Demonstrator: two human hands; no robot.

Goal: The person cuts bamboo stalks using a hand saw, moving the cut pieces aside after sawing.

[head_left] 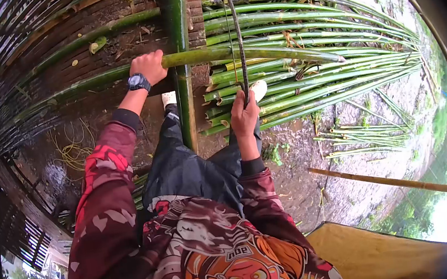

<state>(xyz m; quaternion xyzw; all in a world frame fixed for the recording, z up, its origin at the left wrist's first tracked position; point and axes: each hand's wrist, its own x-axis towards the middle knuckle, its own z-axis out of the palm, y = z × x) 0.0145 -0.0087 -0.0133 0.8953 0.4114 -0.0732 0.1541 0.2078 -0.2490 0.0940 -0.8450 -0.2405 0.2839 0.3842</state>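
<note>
My left hand, with a dark watch on its wrist, is closed round a long green bamboo pole. The pole lies across a thicker green bamboo rail, and its cut end points to the right. In my right hand is the handle end of a bow saw, with the fingers wrapped round it. The saw's thin blade and curved dark frame cross the pole in view, to the right of the rail. Whether the teeth have bitten into the bamboo I cannot tell.
Many cut bamboo poles lie stacked on the right. Thinner pieces rest on the wet ground beyond. A slatted bamboo platform is at the upper left, with yellow cord below it. A tan tarp hangs at the lower right.
</note>
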